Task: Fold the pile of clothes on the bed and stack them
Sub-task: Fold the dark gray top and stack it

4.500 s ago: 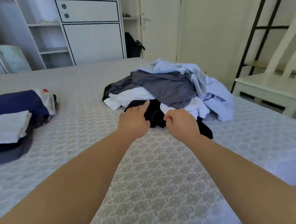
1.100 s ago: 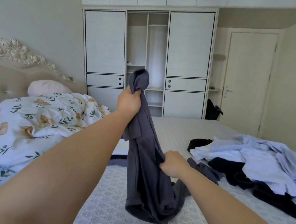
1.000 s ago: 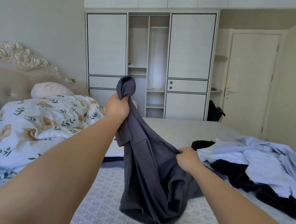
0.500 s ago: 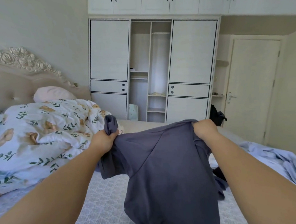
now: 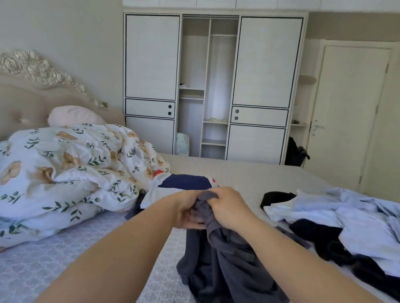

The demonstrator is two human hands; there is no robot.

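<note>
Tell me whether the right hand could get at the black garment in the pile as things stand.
Probably not yet: the right hand and the left hand both grip the grey garment. Once freed, nothing blocks the way to the black garment, which lies partly exposed among the light blue clothes.

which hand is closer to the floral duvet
Left. The left hand sits on the side of the grey shirt facing the floral duvet; the right hand is on the far side.

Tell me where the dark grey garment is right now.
In the head view, the dark grey garment hangs low in the centre, bunched at its top between both hands, left of the unfolded clothes pile on the bed.
</note>
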